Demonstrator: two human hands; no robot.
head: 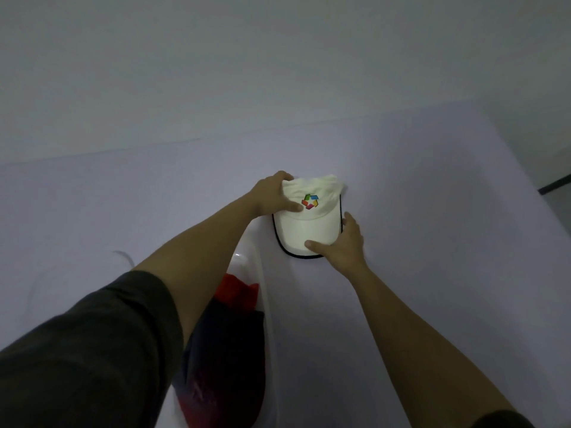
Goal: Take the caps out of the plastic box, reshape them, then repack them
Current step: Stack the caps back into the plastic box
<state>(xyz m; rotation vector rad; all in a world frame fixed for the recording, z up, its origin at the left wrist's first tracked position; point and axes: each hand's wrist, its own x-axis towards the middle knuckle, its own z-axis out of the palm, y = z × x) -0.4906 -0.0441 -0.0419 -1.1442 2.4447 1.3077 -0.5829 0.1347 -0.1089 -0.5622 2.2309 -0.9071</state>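
White cap (309, 216) just right of frame centre, flat on the pale lilac tabletop (432, 180), crown toward the upper edge of the picture, brim toward the lower edge, so long axis running roughly up and down the frame with a slight lean. Multicoloured logo (309, 201) on the front panel, facing the camera; dark piping along the brim edge. Crown looking slumped and creased at its top right, not yet rounded out. Left hand (273, 196) at the cap's upper left, clamped on the side of the crown, thumb across the front panel just beside the logo, other fingers curled over the far rim. Right hand (341, 242) at the lower right, gripping the brim, thumb flat on top near the brim's front edge, fingers wrapped along the right side. Both hands touching the cap, one at each end of its axis, neither nearer than the other; likely reshaping step in hand, crown to be pushed out against a steadied brim. Further out, lower centre of the frame, plastic box (265, 304), translucent, its wall just below the brim. Inside, a red cap (238, 291) above a dark cap (228, 350), possibly more beneath, too dim to count. Box lying below and left of the white cap, partly behind the left forearm and dark sleeve (86, 350).
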